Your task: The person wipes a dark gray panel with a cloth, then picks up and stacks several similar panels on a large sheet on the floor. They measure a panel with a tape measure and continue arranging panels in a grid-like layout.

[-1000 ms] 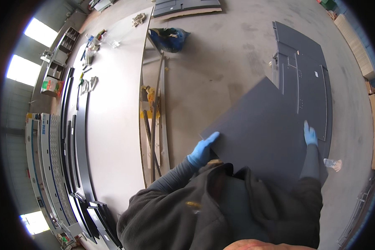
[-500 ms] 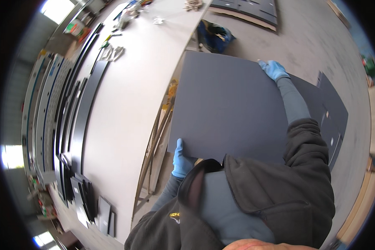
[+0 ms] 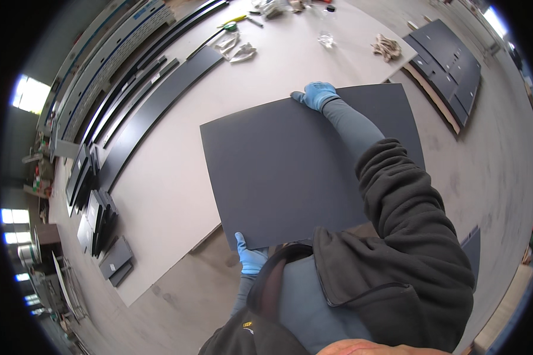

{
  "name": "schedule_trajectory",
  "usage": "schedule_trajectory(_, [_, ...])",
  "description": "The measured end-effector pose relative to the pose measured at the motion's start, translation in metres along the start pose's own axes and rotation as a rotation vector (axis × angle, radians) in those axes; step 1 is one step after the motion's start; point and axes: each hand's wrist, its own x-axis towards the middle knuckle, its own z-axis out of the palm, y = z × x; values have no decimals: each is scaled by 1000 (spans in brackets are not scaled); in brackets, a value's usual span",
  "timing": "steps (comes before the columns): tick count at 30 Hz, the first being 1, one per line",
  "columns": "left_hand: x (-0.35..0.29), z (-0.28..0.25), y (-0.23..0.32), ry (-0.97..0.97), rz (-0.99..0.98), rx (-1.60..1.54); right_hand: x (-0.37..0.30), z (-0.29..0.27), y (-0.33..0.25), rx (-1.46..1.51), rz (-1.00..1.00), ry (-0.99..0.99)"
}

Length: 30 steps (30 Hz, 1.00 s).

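A large flat dark grey panel [image 3: 290, 171] is held in front of my body, its far part over the white table [image 3: 160, 219]. My right hand [image 3: 318, 96], in a blue glove, is closed over the panel's far edge. At the near left corner my left hand [image 3: 250, 259], gloved the same way, grips the edge with its thumb on top; its other fingers are hidden underneath. The right forearm crosses above the panel.
Long dark strips [image 3: 160, 118] lie along the table's far left, with small dark pieces [image 3: 117, 260] stacked near the left end. Crumpled gloves [image 3: 387, 47] and a clear plastic item [image 3: 326, 39] sit at the back. More dark panels [image 3: 447, 71] are stacked at the right.
My view and body have turned left toward the table. The panel has swung from beside the table to partly over it, both hands still gripping it.
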Motion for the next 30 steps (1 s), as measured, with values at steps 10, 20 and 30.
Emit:
schedule_trajectory(10, [101,1,9,156,16,-256,166,18,-73,7,-183,-182])
schedule_trajectory(20, [119,95,-29,381,218,-266,279,26,-135,-59,-356,-350])
schedule_trajectory(30, [141,154,-18,651,171,-362,322,4,-158,-143,-568,-302])
